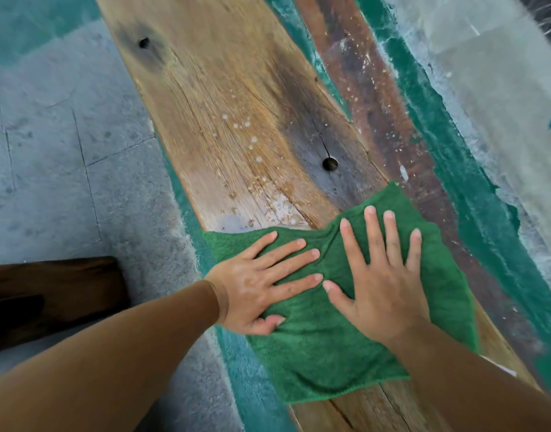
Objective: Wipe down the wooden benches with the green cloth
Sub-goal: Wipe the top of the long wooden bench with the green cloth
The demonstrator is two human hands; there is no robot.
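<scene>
A green cloth [327,353] lies spread flat across the near part of a long wooden bench [224,98]. My left hand [261,285] presses flat on the cloth's left side, fingers spread and pointing right. My right hand [380,275] presses flat on the cloth's right side, fingers spread and pointing away from me. The thumb tip of my right hand nearly touches the fingertips of my left. White foam specks and a wet sheen sit on the bench just beyond the cloth. Two dark round holes mark the plank.
A darker, speckled wooden plank [383,98] runs along the bench's right side. The grey concrete floor [65,169] with peeling teal paint surrounds the bench. A dark wooden piece [49,291] lies on the floor at the left.
</scene>
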